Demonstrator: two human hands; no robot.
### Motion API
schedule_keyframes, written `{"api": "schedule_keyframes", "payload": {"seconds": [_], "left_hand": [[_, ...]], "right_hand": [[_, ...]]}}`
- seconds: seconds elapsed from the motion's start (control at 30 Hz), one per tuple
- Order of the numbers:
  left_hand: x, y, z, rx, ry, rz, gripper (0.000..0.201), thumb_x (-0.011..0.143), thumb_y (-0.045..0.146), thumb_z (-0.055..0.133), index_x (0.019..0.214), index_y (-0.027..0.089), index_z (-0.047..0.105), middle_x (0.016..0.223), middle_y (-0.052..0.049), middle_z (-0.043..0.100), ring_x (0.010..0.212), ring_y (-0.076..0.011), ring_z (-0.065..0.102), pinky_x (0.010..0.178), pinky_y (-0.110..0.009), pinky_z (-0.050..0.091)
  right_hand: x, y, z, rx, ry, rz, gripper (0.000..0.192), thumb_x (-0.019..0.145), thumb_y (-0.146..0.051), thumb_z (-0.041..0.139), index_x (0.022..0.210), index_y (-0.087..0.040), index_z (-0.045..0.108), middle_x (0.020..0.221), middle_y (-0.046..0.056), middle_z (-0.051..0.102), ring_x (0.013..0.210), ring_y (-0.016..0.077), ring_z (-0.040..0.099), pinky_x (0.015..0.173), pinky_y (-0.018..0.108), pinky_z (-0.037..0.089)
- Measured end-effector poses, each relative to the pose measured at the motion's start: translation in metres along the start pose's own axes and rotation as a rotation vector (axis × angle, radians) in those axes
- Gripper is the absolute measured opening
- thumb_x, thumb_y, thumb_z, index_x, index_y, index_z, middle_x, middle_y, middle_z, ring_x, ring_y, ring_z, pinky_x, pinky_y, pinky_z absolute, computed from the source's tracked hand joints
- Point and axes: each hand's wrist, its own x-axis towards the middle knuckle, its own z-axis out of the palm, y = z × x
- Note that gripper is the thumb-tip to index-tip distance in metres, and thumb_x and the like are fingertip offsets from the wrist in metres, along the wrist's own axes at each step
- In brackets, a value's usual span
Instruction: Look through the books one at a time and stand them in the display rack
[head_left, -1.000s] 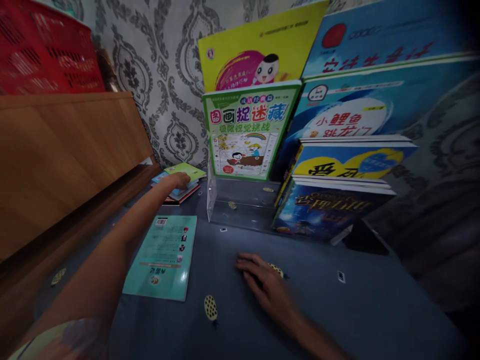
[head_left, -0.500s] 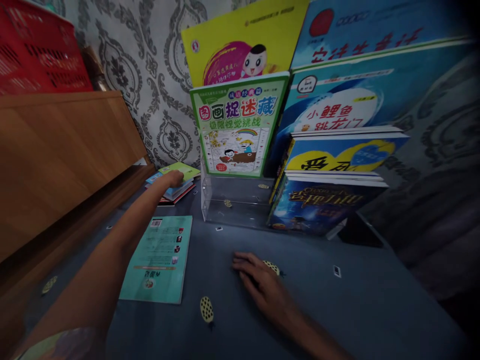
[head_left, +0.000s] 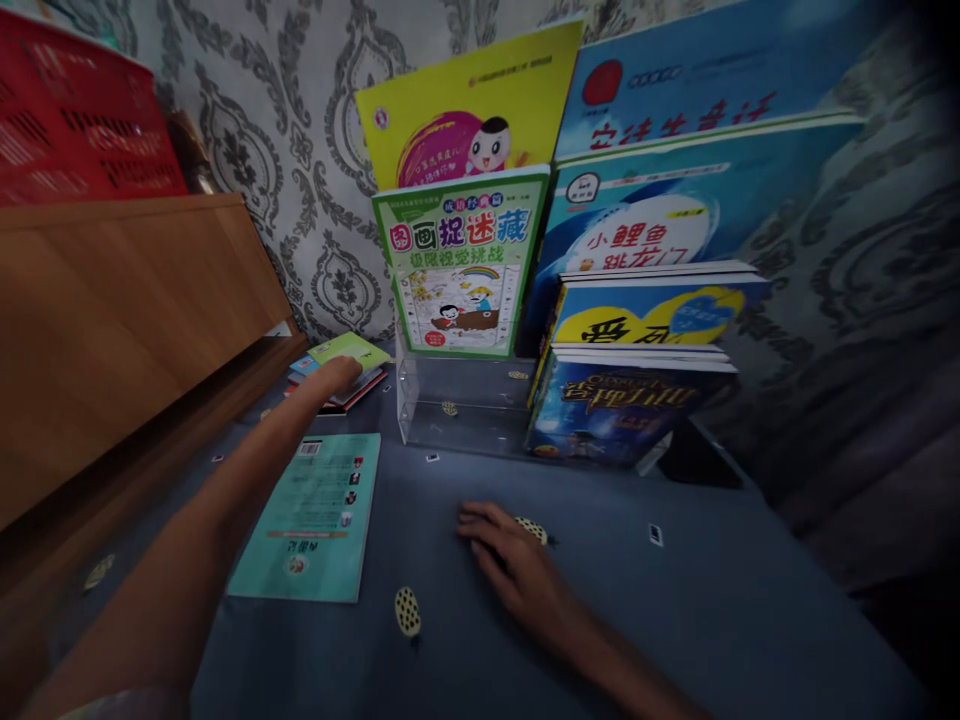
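Note:
My left hand (head_left: 335, 374) reaches far forward and rests on a small stack of books (head_left: 341, 366) whose top cover is light green, lying on the blue cloth near the wall. A teal book (head_left: 309, 514) lies face down on the cloth beside my left forearm. My right hand (head_left: 513, 560) lies flat on the blue cloth (head_left: 675, 600), fingers spread, holding nothing. A clear acrylic book stand (head_left: 457, 400) holds a green picture book (head_left: 461, 262) upright, with a yellow book (head_left: 469, 110) behind it.
Blue books (head_left: 637, 330) stand and lean at the right of the stand. A wooden board (head_left: 112, 320) runs along the left, with a red plastic crate (head_left: 75, 120) above it. Patterned wallpaper backs the scene. Small leaf prints (head_left: 407, 610) dot the cloth.
The view has shifted slightly, so everything sits a bit further left. My left hand stays on the small stack and my right hand stays flat on the cloth.

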Motion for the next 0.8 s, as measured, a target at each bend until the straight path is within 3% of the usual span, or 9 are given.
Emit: {"api": "schedule_keyframes", "payload": {"seconds": [0.1,0.27,0.53,0.63,0.73,0.8], "left_hand": [[-0.023,0.008,0.001,0.032,-0.019,-0.039,0.038,0.096,0.037,0.063,0.126,0.016,0.06,0.127,-0.011,0.063,0.109,-0.0238,0.064,0.092,-0.045,0.057],[-0.044,0.032,0.003,0.033,0.028,-0.062,0.021,0.094,0.017,0.058,0.108,0.008,0.07,0.114,-0.021,0.07,0.108,-0.0288,0.068,0.095,-0.04,0.052],[-0.076,0.042,0.012,-0.051,0.202,-0.159,0.031,0.094,0.019,0.049,0.12,0.012,0.065,0.121,-0.02,0.067,0.117,-0.0295,0.063,0.098,-0.039,0.049],[-0.103,0.048,0.033,-0.102,0.266,-0.192,0.048,0.096,0.027,0.048,0.142,0.012,0.049,0.142,-0.019,0.055,0.131,-0.0285,0.054,0.106,-0.038,0.045],[-0.128,0.057,0.074,-0.23,0.351,-0.277,0.058,0.1,0.036,0.042,0.152,0.011,0.036,0.158,-0.02,0.039,0.145,-0.0313,0.04,0.111,-0.045,0.042],[-0.14,0.059,0.102,-0.385,0.375,-0.36,0.056,0.102,0.038,0.033,0.153,0.014,0.037,0.16,-0.018,0.039,0.147,-0.0309,0.038,0.113,-0.05,0.04]], "right_hand": [[0.0,-0.001,0.0,-0.003,-0.002,0.006,0.031,0.098,-0.017,0.044,0.111,-0.02,0.073,0.127,0.014,0.068,0.122,0.0239,0.065,0.102,0.043,0.054],[0.001,-0.006,-0.002,-0.013,-0.023,0.025,0.032,0.098,-0.018,0.044,0.111,-0.02,0.073,0.127,0.014,0.068,0.12,0.024,0.065,0.102,0.042,0.054],[0.0,0.0,0.003,-0.018,-0.004,0.008,0.031,0.097,-0.018,0.045,0.109,-0.021,0.074,0.127,0.014,0.068,0.119,0.0244,0.066,0.102,0.044,0.054],[-0.002,0.0,0.003,-0.018,0.001,0.006,0.031,0.097,-0.019,0.045,0.108,-0.021,0.074,0.127,0.014,0.068,0.119,0.0244,0.066,0.102,0.044,0.054],[-0.003,0.001,0.004,-0.008,0.013,0.003,0.031,0.097,-0.017,0.045,0.108,-0.021,0.073,0.127,0.014,0.068,0.119,0.024,0.066,0.102,0.043,0.054],[-0.004,0.003,0.005,-0.001,0.025,-0.005,0.03,0.097,-0.017,0.045,0.108,-0.021,0.073,0.127,0.015,0.068,0.118,0.0242,0.067,0.102,0.043,0.054]]}}
